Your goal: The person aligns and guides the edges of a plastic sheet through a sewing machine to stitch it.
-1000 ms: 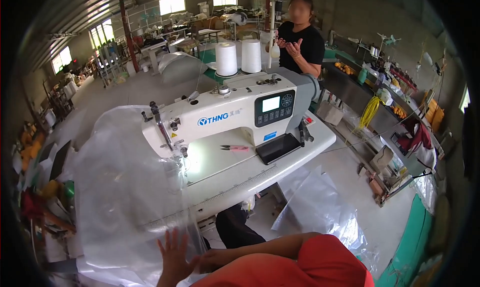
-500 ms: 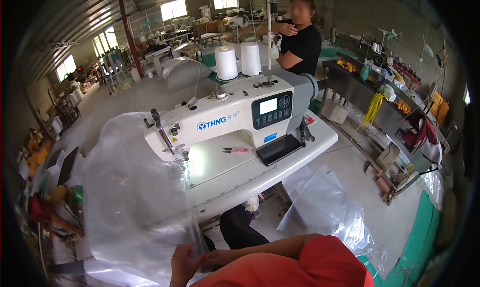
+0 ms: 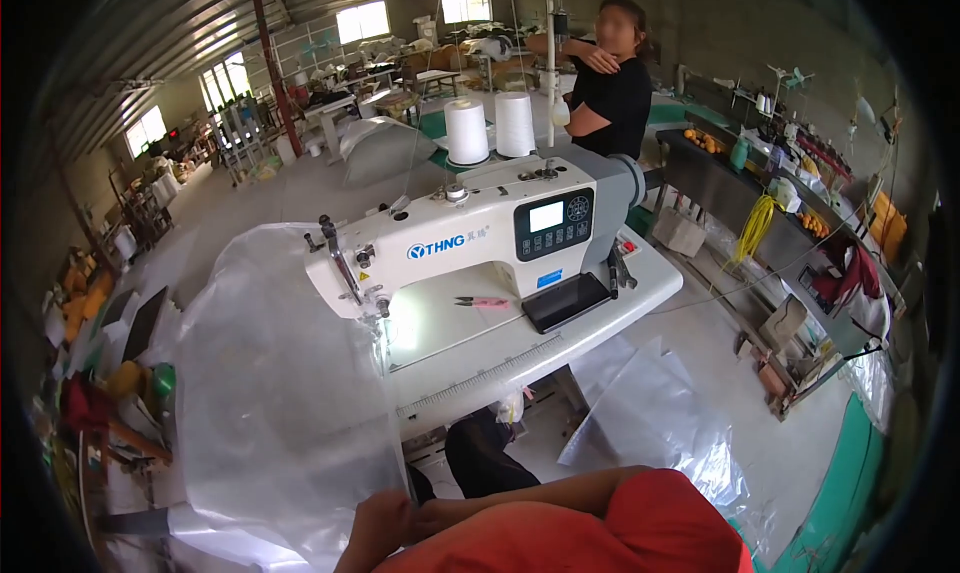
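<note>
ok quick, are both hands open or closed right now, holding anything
Left hand: looks curled near the plastic sheet; grip cannot be told.
Right hand: partly hidden by the left; cannot be told.

Left grip (image 3: 384,519) and right grip (image 3: 428,516), both bare, close together low before the red-clad torso (image 3: 520,545).
The left forearm (image 3: 360,555) rises from the lower edge of the view, its grip appearing curled inward. The right forearm (image 3: 565,491), bare below a red sleeve (image 3: 680,513), reaches nearly level across the front of the body; its grip is partly hidden, and the pose of its digits cannot be made out.
</note>
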Motion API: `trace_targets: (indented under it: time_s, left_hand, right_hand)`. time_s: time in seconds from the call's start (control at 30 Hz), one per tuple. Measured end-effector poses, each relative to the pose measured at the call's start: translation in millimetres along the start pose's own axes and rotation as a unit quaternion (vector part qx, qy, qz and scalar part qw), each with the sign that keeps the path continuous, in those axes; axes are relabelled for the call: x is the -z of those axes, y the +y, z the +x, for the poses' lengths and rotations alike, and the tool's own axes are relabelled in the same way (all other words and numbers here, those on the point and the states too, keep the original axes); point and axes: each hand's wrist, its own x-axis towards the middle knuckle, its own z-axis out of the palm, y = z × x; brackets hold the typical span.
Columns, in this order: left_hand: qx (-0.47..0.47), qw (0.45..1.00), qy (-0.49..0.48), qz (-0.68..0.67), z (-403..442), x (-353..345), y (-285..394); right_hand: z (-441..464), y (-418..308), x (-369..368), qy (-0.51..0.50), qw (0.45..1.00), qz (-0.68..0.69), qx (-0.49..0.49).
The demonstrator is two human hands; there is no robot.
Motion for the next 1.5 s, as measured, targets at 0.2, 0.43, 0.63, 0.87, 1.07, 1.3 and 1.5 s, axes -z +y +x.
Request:
trace_targets:
  time_s: [0.2, 0.43, 0.63, 0.87, 1.07, 1.3, 1.5]
  left_hand:
    - [-0.011, 0.997, -0.033, -0.072, 9, -10, -5]
    - [0.044, 0.983, -0.028, -0.176, 6, -13, -8]
    - [0.110, 0.970, -0.011, -0.215, 1, -21, -5]
    - [0.141, 0.956, -0.100, -0.237, 6, -15, -12]
    - [-0.049, 0.975, -0.119, -0.179, 18, -14, -26]
    - [0.109, 0.953, -0.164, -0.231, 16, -3, -15]
    - [0.089, 0.938, -0.204, -0.266, 12, -5, -23]
  right_hand:
    - [-1, 6, 3, -0.011, 1.000, 0.009, -0.008]
    - [2, 5, -1, -0.020, 1.000, 0.003, -0.007]
    - [-1, 2, -3, -0.034, 0.999, -0.022, 0.000]
    - [-24, -80, 34, -0.213, 0.846, -0.483, 0.074]
    - [-1, -159, -32, -0.149, 0.872, -0.305, 0.352]
    - [-16, -155, 1, -0.139, 0.839, -0.409, 0.331]
    - [-44, -172, 30, -0.228, 0.930, -0.254, 0.138]
